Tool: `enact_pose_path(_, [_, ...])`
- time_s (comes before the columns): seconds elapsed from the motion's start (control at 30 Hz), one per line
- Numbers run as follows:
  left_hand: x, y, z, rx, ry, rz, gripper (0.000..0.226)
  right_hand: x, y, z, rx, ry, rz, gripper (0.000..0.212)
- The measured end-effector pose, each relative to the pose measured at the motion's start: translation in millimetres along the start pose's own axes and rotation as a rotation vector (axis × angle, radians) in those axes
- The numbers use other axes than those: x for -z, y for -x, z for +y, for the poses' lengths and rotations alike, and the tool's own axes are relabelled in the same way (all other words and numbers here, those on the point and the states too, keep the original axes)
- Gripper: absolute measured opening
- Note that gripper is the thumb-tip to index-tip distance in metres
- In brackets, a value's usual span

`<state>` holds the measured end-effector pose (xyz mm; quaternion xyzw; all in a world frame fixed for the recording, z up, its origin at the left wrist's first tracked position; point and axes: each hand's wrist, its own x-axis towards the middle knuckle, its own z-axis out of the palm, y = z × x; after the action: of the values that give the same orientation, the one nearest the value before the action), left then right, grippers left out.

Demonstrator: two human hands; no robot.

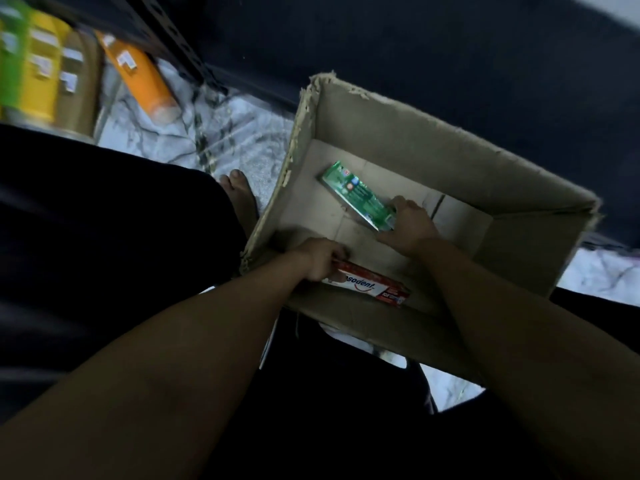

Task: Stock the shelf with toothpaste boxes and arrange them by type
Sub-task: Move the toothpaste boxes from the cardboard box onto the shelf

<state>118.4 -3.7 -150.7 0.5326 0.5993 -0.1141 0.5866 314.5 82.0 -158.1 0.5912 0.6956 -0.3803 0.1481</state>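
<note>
Marble floor [166, 133] holds an open carton [450, 150], where the left hand [322, 259] curls around the red toothpaste box [374, 289] at the 6 o'clock wall and the right hand [408, 226] grips the green toothpaste box [353, 192] near the centre, each by one end, so either may slip when lifted.

green toothpaste box [356, 195] | red-white toothpaste box [370, 289] | brown carton [450, 157] | white, grey-veined marble floor [166, 129] | orange bottle [138, 74]

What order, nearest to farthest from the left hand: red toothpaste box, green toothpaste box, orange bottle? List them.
1. Red toothpaste box: gripped by the left hand.
2. Green toothpaste box: deeper in the carton.
3. Orange bottle: outside, upper left.
</note>
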Motion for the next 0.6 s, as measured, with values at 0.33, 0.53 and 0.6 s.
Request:
enact_pose_path(0.33, [50.1, 39.9, 58.7, -0.124, -0.102, 0.176, 0.047, 56.3, 80.8, 6.8, -0.152, -0.515, 0.159, 0.038])
enact_pose_path(0.53, [107.3, 95.1, 111.5, -0.245, -0.227, 0.260, 0.034, 112.4, 141.5, -3.2, -0.052, -0.527, 0.280, 0.035])
enact_pose_path(0.6, [125.8, 123.8, 135.7, -0.319, -0.261, 0.294, 0.030, 140.9, 164.1, -8.5, 0.020, -0.493, 0.355, 0.032])
